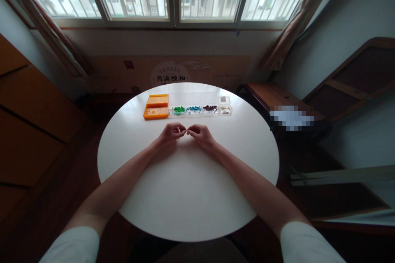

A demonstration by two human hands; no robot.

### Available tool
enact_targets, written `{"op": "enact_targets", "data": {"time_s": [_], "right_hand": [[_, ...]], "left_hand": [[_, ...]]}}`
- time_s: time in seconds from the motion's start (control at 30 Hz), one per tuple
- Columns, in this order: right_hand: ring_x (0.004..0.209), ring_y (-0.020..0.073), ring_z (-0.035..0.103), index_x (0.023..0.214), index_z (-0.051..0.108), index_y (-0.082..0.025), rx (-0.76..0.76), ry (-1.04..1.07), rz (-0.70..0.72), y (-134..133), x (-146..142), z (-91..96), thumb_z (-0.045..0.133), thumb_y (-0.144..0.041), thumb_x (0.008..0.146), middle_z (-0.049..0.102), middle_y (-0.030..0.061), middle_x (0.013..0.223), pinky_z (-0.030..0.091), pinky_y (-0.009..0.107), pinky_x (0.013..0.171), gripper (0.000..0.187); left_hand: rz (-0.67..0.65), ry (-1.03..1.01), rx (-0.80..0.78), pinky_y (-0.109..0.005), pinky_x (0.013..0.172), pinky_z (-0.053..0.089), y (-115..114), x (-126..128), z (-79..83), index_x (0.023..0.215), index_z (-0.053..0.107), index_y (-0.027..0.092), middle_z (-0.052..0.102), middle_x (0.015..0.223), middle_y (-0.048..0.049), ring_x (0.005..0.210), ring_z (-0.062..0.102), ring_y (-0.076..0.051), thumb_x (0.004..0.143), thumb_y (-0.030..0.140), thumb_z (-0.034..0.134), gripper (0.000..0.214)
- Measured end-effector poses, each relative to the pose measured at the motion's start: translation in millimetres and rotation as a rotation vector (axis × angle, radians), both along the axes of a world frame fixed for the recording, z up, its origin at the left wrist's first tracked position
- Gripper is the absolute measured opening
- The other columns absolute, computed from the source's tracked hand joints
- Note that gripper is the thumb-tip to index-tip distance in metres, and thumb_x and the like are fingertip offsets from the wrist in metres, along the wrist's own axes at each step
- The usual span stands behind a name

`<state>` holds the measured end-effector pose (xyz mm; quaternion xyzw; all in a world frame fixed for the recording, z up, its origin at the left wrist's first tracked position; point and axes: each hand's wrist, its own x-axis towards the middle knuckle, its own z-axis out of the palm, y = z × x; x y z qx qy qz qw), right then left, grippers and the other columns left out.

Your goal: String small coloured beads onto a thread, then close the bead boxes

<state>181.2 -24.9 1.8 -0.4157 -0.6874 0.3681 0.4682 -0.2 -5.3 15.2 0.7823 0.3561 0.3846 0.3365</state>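
My left hand [173, 131] and my right hand [199, 133] meet fingertip to fingertip just above the white table, both closed in a pinch. Whatever they hold between them is too small to make out. Beyond my hands stands a row of small open boxes. At its left is an orange box [156, 116] with a few tiny orange pieces. Clear boxes to the right of it hold green pieces [178, 109], blue pieces [194, 109] and dark brown pieces [210, 108]. A smaller clear box [224, 100] at the right end has pale bits in it.
The round white table [188, 197] fills the middle of the view. A wooden bench [274, 90] with a blurred pale patch stands to its right. Behind the table lies a printed cardboard panel [123, 70] under the window. Wooden cabinets [33, 107] are on the left.
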Motion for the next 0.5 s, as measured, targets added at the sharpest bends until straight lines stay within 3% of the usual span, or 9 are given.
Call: {"op": "enact_targets", "data": {"time_s": [0.5], "right_hand": [[0.067,0.015,0.062,0.079,0.066,-0.013,0.003,0.003,-0.016,-0.3,-0.1,1.2,0.061,-0.033,0.075,0.069,0.0067,0.074,0.048,0.026,0.063,0.021]], "left_hand": [[0.022,-0.019,-0.005,-0.018,0.045,0.039,-2.5,1.0,3.6,0.074,0.065,0.012,0.062,0.064,-0.0027,0.05,0.051,-0.007,0.075,0.031,0.061,0.019]]}}
